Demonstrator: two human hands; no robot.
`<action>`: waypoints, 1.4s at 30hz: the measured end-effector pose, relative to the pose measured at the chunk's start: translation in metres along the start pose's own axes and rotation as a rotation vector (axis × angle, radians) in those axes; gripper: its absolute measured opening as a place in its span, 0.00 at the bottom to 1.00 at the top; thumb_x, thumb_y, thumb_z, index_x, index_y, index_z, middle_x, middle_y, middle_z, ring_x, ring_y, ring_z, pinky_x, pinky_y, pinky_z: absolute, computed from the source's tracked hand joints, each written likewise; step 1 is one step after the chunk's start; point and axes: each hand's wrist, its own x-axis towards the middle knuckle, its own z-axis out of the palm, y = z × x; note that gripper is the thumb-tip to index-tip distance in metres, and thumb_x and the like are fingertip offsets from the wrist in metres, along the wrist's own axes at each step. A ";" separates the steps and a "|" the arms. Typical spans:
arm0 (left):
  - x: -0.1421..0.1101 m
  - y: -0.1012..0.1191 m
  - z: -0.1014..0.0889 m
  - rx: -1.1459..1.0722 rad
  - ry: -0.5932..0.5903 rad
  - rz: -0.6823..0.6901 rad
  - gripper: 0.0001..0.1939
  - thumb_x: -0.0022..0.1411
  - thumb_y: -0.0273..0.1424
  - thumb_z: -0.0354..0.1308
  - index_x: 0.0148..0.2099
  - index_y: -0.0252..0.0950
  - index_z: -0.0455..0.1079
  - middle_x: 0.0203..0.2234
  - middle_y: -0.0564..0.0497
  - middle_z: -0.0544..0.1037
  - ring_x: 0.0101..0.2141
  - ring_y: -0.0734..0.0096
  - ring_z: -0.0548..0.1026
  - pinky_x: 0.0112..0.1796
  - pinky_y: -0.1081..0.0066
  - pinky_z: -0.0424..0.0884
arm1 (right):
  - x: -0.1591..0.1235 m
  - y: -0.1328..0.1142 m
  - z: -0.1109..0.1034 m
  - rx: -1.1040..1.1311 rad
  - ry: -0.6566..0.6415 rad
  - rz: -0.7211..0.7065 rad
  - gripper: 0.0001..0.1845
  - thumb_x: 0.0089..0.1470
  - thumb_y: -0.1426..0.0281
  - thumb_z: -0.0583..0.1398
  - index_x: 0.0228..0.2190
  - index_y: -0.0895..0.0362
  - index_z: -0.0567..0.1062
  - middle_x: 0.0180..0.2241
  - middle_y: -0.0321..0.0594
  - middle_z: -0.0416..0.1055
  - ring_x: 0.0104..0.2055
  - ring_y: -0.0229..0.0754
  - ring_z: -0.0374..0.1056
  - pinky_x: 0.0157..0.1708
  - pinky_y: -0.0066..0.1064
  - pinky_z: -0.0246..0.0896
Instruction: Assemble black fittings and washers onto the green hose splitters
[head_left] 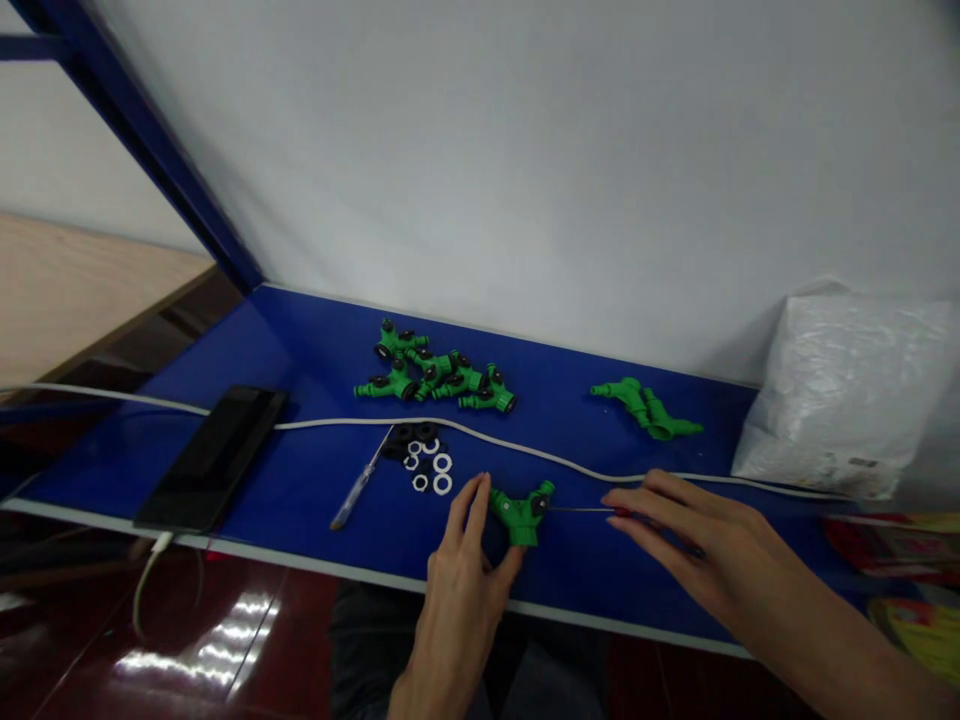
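Note:
My left hand [466, 580] grips a green Y-shaped hose connector [519, 522] near the front edge of the table, fingers on its left side and thumb below. In my right hand [697, 545] is a screwdriver [581, 510] with a thin metal shaft and a dark red handle, partly hidden by the fingers. Its shaft points left, and the tip meets or nearly meets the black valve knob on the connector's right arm. Left of my hands lie white and black rings [442, 463] and a second screwdriver [358, 492] with a clear handle.
Several green connectors with black knobs [439, 375] lie at the back. More green pieces [637, 405] rest at the back right. A white cable [517, 445] crosses the blue table [315, 350]. A black phone [214, 460] lies left, a plastic-wrapped package [844, 390] right.

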 end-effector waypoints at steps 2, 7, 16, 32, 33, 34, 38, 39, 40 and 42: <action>0.001 -0.003 0.001 -0.018 0.014 0.001 0.36 0.61 0.28 0.60 0.70 0.45 0.58 0.67 0.44 0.66 0.20 0.80 0.74 0.30 0.68 0.80 | -0.006 0.008 0.002 -0.032 -0.003 -0.040 0.16 0.66 0.57 0.57 0.46 0.45 0.82 0.42 0.37 0.84 0.44 0.46 0.81 0.41 0.33 0.79; 0.000 -0.004 0.002 -0.033 0.022 -0.031 0.38 0.58 0.27 0.58 0.70 0.46 0.57 0.66 0.44 0.67 0.20 0.80 0.75 0.31 0.69 0.80 | -0.014 0.013 0.002 -0.064 -0.083 -0.144 0.21 0.67 0.68 0.51 0.48 0.42 0.81 0.46 0.35 0.82 0.46 0.44 0.79 0.42 0.32 0.78; -0.001 -0.002 0.004 0.004 0.055 -0.031 0.39 0.56 0.25 0.58 0.69 0.47 0.59 0.65 0.45 0.68 0.19 0.80 0.74 0.30 0.69 0.79 | -0.011 0.003 0.007 -0.065 -0.059 -0.116 0.23 0.65 0.71 0.50 0.49 0.44 0.81 0.49 0.37 0.81 0.50 0.46 0.78 0.46 0.35 0.77; 0.000 0.002 0.001 0.005 0.034 -0.041 0.38 0.56 0.26 0.58 0.69 0.46 0.59 0.65 0.45 0.68 0.21 0.79 0.75 0.32 0.68 0.79 | -0.017 -0.001 0.008 -0.121 -0.060 -0.110 0.27 0.63 0.73 0.47 0.52 0.43 0.79 0.50 0.36 0.80 0.53 0.47 0.76 0.48 0.38 0.77; -0.001 0.001 0.001 0.007 0.034 -0.042 0.38 0.56 0.26 0.58 0.69 0.46 0.59 0.65 0.45 0.68 0.20 0.79 0.75 0.32 0.69 0.79 | -0.015 -0.002 0.008 -0.112 -0.065 -0.098 0.26 0.63 0.72 0.47 0.51 0.44 0.80 0.50 0.36 0.80 0.52 0.47 0.76 0.47 0.38 0.77; -0.001 0.001 0.002 0.011 0.034 -0.046 0.39 0.56 0.26 0.58 0.69 0.46 0.59 0.65 0.45 0.68 0.20 0.79 0.75 0.31 0.69 0.79 | -0.013 -0.004 0.008 -0.101 -0.068 -0.095 0.25 0.63 0.72 0.48 0.50 0.44 0.80 0.49 0.35 0.81 0.51 0.47 0.77 0.46 0.37 0.77; -0.001 -0.003 0.005 0.029 0.039 -0.055 0.39 0.56 0.25 0.58 0.70 0.46 0.59 0.65 0.45 0.68 0.21 0.78 0.75 0.32 0.68 0.79 | -0.008 -0.010 0.003 -0.034 -0.079 -0.045 0.21 0.64 0.70 0.51 0.47 0.45 0.81 0.44 0.38 0.83 0.49 0.46 0.78 0.45 0.33 0.76; -0.001 -0.004 0.005 0.029 0.036 -0.056 0.39 0.56 0.25 0.58 0.70 0.45 0.59 0.66 0.45 0.67 0.21 0.78 0.76 0.32 0.68 0.79 | -0.007 -0.013 0.001 -0.016 -0.077 -0.015 0.20 0.63 0.69 0.52 0.46 0.45 0.81 0.43 0.39 0.83 0.49 0.46 0.78 0.45 0.32 0.76; -0.001 -0.004 0.005 0.029 0.031 -0.056 0.39 0.56 0.25 0.58 0.70 0.45 0.59 0.66 0.45 0.67 0.22 0.77 0.77 0.33 0.68 0.79 | -0.006 -0.016 -0.001 -0.003 -0.079 0.011 0.18 0.63 0.68 0.54 0.45 0.46 0.81 0.42 0.41 0.83 0.49 0.47 0.78 0.45 0.32 0.76; -0.001 -0.003 0.004 0.027 0.018 -0.059 0.39 0.57 0.26 0.58 0.70 0.44 0.58 0.66 0.45 0.66 0.25 0.74 0.79 0.34 0.68 0.79 | -0.003 -0.022 -0.004 0.012 -0.075 0.011 0.16 0.63 0.66 0.56 0.45 0.46 0.81 0.42 0.41 0.82 0.49 0.48 0.77 0.46 0.33 0.75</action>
